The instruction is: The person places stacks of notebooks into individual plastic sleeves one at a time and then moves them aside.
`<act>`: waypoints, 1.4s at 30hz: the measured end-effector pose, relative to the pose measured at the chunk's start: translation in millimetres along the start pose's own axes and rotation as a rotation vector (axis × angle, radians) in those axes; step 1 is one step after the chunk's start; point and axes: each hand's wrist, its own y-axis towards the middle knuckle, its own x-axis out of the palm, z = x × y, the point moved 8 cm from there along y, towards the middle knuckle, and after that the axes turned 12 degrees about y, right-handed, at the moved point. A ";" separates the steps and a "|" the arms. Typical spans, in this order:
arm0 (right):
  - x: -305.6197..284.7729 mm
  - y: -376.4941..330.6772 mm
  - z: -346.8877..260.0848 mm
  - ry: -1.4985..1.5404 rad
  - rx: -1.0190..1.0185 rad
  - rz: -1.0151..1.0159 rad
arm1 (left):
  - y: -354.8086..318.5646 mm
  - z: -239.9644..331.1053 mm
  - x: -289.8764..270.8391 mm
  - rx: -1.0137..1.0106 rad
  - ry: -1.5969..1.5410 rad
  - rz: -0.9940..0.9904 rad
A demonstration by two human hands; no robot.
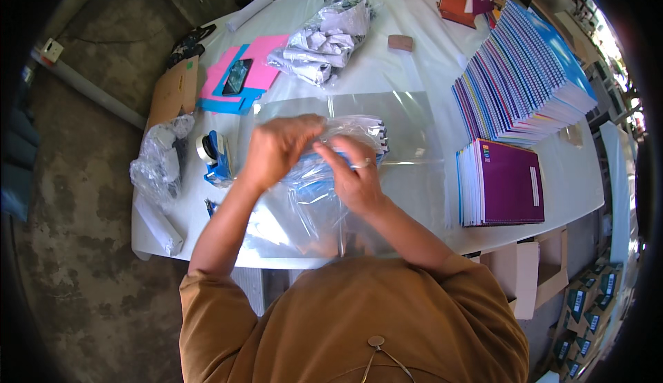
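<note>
Near the middle of the table, clear plastic film (311, 200) lies bunched around a small stack of spiral notebooks (381, 133), whose bound edge shows at the right. My left hand (280, 147), slightly blurred, is closed on the film over the stack's left side. Opposite it, my right hand (356, 176), with a ring on one finger, has its fingers bent in and pinching the film. Most of the stack is hidden under the film and my hands. Beneath it all is a flat clear plastic sheet (421, 196).
At right rise a tall pile of spiral notebooks (511, 72) and a shorter purple-covered stack (507, 183). A blue tape dispenser (219, 162), a phone (237, 78) on pink and blue sheets, and crumpled plastic (162, 155) lie left. A brown block (400, 42) sits far back, near another person.
</note>
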 end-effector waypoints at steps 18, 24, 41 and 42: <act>-11.8 -9.4 2.2 0.151 -0.088 0.232 | -237.8 -286.0 -31.7 -1.149 0.332 0.222; -11.1 -12.1 2.7 0.077 -0.115 0.228 | -287.6 -328.7 37.5 -1.664 -0.565 -0.295; -8.9 -16.6 15.6 0.011 -0.093 0.219 | -161.4 -132.5 -42.7 -0.926 -0.362 0.678; -9.7 -16.1 14.0 0.020 -0.103 0.217 | -149.0 -86.3 -19.1 -0.906 -0.507 0.551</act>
